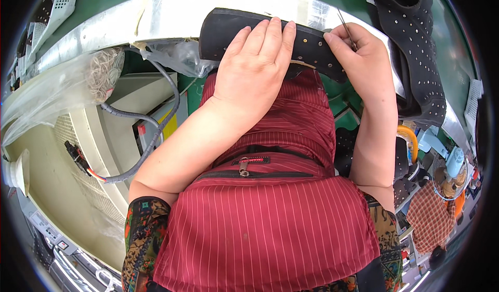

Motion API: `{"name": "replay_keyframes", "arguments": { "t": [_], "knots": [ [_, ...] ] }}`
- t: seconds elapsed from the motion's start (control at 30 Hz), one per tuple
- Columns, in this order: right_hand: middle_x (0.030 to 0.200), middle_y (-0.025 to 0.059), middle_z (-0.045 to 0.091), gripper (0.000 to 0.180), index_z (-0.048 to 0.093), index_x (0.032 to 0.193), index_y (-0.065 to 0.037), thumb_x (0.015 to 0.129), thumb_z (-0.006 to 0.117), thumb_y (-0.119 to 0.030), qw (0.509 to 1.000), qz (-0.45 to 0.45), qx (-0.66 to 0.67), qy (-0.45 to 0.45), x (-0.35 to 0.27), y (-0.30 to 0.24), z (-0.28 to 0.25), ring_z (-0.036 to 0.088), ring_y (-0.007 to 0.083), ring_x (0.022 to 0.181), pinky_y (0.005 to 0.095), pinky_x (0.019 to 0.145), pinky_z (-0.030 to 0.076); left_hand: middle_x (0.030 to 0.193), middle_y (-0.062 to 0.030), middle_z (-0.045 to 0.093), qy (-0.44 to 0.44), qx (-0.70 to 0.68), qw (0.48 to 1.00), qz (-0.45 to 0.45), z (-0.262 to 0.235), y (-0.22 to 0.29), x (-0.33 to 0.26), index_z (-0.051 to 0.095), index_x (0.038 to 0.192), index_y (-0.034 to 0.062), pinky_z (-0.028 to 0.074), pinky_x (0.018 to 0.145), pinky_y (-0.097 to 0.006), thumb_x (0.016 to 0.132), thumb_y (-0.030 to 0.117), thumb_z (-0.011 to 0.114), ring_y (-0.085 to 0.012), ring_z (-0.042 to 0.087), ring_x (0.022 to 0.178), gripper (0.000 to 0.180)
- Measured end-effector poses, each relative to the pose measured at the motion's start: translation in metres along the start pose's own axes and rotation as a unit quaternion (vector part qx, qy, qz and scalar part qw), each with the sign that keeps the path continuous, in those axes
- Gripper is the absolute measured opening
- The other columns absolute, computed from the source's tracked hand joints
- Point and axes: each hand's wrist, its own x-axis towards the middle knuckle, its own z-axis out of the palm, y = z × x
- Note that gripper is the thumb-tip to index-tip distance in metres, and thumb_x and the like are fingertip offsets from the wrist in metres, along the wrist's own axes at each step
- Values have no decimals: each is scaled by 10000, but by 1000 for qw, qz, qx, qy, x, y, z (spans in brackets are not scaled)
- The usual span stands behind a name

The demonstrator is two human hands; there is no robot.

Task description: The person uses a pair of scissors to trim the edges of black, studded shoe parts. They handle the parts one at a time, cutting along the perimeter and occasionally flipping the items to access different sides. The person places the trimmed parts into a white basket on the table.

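Observation:
A curved black strip (307,36) dotted with small metal studs lies over the table's near edge, just above my lap. My left hand (254,68) rests on the strip with its fingers stretched out flat, covering its middle. At the strip's right end, my right hand (364,50) is closed, with thumb and forefinger at the strip's edge. Slim dark metal tweezers (341,21) stick up out of that hand, points away from me; their lower part is hidden in the palm.
More black studded pieces (408,32) drape over the table edge at right. A clear bag of metal rings (107,73) hangs at left, near a grey hose (175,102). A fan (451,175) and plaid fabric (431,216) are farther right.

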Motion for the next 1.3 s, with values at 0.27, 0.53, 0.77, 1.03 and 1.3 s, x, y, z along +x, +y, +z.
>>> {"name": "replay_keyframes", "arguments": {
  "t": [0.27, 0.53, 0.77, 1.03, 1.3],
  "knots": [
    [601, -42, 469, 158, 576, 778, 3, 818, 639, -136, 997, -37, -55, 31, 1, 1, 6, 398, 26, 579, 200, 508, 329, 1154, -114, 520, 12, 5, 1000, -7, 3, 3, 1, 502, 1259, 86, 406, 920, -362, 663, 149, 698, -239, 508, 1062, 631],
    [711, 185, 619, 230, 612, 809, 14, 782, 611, -214, 987, -32, -156, 28, 3, -6, 6, 605, 347, 675, 386, 628, 473, 1069, -101, 516, 34, 37, 999, -9, 5, 7, 6, 546, 1232, 243, 411, 820, -354, 652, 140, 697, -219, 510, 993, 609],
    [719, 202, 617, 262, 608, 811, 26, 791, 600, -235, 988, -48, -148, 20, 6, -1, 4, 604, 351, 677, 391, 639, 472, 1246, -118, 478, 66, -122, 990, -31, -5, 8, -4, 568, 1125, 98, 372, 971, -439, 646, 149, 731, -280, 468, 1156, 509],
    [726, 212, 609, 277, 605, 844, 33, 812, 585, -242, 990, -40, -134, 1, 2, -5, 1, 593, 368, 695, 395, 641, 465, 1222, -141, 527, 46, -103, 992, 60, 7, 24, 9, 511, 1130, 25, 412, 974, -399, 703, 124, 670, -277, 510, 1149, 466],
    [683, 184, 582, 246, 596, 864, 36, 800, 606, -201, 998, -5, -43, -35, -35, 0, -10, 563, 334, 628, 366, 601, 445, 1212, -131, 545, 26, -75, 995, 57, 1, 27, 12, 540, 1097, 40, 426, 959, -393, 746, 113, 612, -268, 538, 1125, 366]
  ]
}}
